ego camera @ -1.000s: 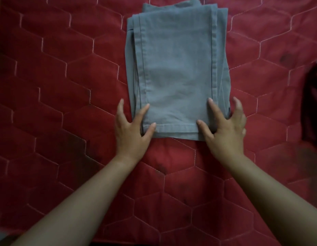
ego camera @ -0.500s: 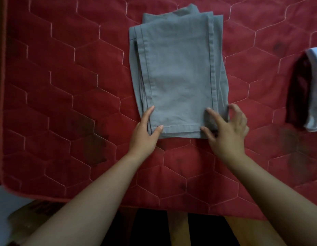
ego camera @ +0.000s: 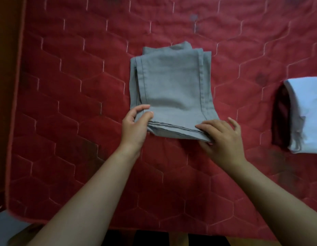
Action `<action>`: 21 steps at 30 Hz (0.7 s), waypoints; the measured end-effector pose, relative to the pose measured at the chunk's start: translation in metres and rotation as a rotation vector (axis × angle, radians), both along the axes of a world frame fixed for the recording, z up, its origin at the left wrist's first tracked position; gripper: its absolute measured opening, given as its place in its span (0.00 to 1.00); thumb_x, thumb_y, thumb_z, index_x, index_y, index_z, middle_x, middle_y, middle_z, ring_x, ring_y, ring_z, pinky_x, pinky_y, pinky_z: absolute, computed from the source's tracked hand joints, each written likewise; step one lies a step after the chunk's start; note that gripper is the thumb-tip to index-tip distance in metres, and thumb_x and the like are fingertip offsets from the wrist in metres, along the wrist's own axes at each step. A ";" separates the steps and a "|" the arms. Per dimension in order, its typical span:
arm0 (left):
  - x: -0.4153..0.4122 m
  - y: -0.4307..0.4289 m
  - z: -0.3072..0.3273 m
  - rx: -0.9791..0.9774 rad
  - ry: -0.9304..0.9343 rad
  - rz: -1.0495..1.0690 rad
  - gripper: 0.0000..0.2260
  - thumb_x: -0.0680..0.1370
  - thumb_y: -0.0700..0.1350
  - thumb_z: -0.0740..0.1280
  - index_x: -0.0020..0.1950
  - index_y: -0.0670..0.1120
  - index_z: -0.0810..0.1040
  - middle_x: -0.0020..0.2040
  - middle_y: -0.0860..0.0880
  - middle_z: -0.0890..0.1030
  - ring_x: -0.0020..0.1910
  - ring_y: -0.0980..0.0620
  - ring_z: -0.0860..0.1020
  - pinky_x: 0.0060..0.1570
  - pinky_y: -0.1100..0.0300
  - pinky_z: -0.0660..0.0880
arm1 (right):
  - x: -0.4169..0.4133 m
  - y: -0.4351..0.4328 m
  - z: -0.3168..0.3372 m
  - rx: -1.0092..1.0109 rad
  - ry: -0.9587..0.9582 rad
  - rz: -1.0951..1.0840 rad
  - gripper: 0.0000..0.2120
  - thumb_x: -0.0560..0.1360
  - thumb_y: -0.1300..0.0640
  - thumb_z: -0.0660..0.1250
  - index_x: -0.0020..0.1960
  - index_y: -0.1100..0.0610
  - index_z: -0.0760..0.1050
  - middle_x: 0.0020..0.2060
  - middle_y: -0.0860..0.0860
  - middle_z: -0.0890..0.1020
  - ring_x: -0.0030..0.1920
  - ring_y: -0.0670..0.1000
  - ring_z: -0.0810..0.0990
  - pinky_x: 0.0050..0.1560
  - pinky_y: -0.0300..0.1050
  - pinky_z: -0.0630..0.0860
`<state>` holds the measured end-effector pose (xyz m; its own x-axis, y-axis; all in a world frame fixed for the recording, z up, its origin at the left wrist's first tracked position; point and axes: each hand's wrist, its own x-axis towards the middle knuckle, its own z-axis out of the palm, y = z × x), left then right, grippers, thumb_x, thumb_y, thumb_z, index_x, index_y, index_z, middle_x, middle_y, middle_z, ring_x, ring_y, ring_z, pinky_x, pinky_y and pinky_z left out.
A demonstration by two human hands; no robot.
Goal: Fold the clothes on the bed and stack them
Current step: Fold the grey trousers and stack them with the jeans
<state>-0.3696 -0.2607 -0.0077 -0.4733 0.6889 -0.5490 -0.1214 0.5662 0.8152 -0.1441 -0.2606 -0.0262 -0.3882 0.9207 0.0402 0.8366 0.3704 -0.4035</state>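
Folded grey trousers point(ego camera: 172, 89) lie in the middle of the red quilted bed cover point(ego camera: 74, 86). My left hand point(ego camera: 134, 126) grips their near left corner, thumb on top and fingers underneath. My right hand point(ego camera: 223, 137) holds the near right corner, fingers over the layered hem. The near edge of the trousers is lifted slightly off the bed. At the right lies a stack of folded clothes: a white garment point(ego camera: 306, 114) on top of a dark maroon one point(ego camera: 280, 118).
The bed's left edge point(ego camera: 16, 103) borders a dark wooden frame. Its near edge point(ego camera: 154, 229) runs along the bottom, with dark floor and wooden slats below. A pale surface point(ego camera: 5, 226) shows at the bottom left corner.
Both hands went from resting flat on the trousers' near corners to gripping them, and the near edge has risen. The view pulled back, so the stack at the right shows more.
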 end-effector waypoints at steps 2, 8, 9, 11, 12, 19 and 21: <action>-0.008 0.038 0.013 -0.034 -0.086 0.112 0.05 0.73 0.40 0.67 0.40 0.50 0.78 0.33 0.53 0.78 0.31 0.57 0.74 0.30 0.64 0.69 | -0.004 0.040 0.023 0.059 0.049 -0.033 0.12 0.69 0.48 0.67 0.50 0.52 0.80 0.45 0.48 0.82 0.47 0.53 0.80 0.58 0.53 0.65; -0.027 0.144 0.013 -0.076 -0.314 0.371 0.08 0.77 0.50 0.63 0.41 0.48 0.75 0.31 0.50 0.76 0.29 0.56 0.75 0.29 0.66 0.74 | -0.045 0.170 0.034 -0.020 0.048 -0.128 0.16 0.68 0.53 0.72 0.54 0.56 0.78 0.48 0.54 0.82 0.49 0.60 0.77 0.47 0.52 0.71; -0.028 0.154 0.005 -0.068 -0.265 0.337 0.09 0.77 0.52 0.62 0.43 0.47 0.75 0.34 0.49 0.76 0.32 0.54 0.76 0.33 0.63 0.75 | -0.051 0.186 0.026 -0.043 0.052 -0.146 0.16 0.69 0.53 0.71 0.55 0.55 0.77 0.50 0.53 0.81 0.51 0.59 0.76 0.48 0.51 0.70; -0.029 0.165 -0.017 -0.054 -0.028 0.208 0.13 0.76 0.55 0.64 0.49 0.46 0.74 0.39 0.49 0.77 0.40 0.49 0.78 0.44 0.56 0.75 | -0.063 0.214 0.008 -0.042 0.077 -0.149 0.13 0.70 0.54 0.69 0.55 0.55 0.76 0.50 0.52 0.81 0.51 0.58 0.75 0.48 0.50 0.69; -0.028 0.166 -0.029 -0.040 0.137 0.132 0.16 0.75 0.56 0.65 0.53 0.45 0.72 0.41 0.50 0.76 0.45 0.47 0.78 0.47 0.54 0.75 | -0.069 0.225 -0.002 -0.027 0.080 -0.135 0.12 0.71 0.55 0.69 0.54 0.55 0.76 0.49 0.52 0.81 0.50 0.58 0.74 0.47 0.50 0.69; -0.017 0.156 -0.097 -0.019 1.041 -0.589 0.27 0.76 0.59 0.57 0.74 0.60 0.56 0.76 0.44 0.51 0.74 0.40 0.51 0.67 0.37 0.55 | -0.072 0.251 -0.077 -0.036 0.044 -0.170 0.14 0.76 0.51 0.64 0.59 0.54 0.75 0.54 0.53 0.77 0.55 0.56 0.72 0.52 0.51 0.68; -0.018 0.159 -0.105 -0.058 1.048 -0.602 0.26 0.75 0.60 0.54 0.73 0.62 0.56 0.77 0.46 0.51 0.73 0.39 0.52 0.66 0.35 0.57 | -0.069 0.250 -0.088 -0.070 0.143 -0.209 0.14 0.77 0.51 0.62 0.61 0.53 0.75 0.54 0.52 0.77 0.54 0.55 0.72 0.52 0.48 0.68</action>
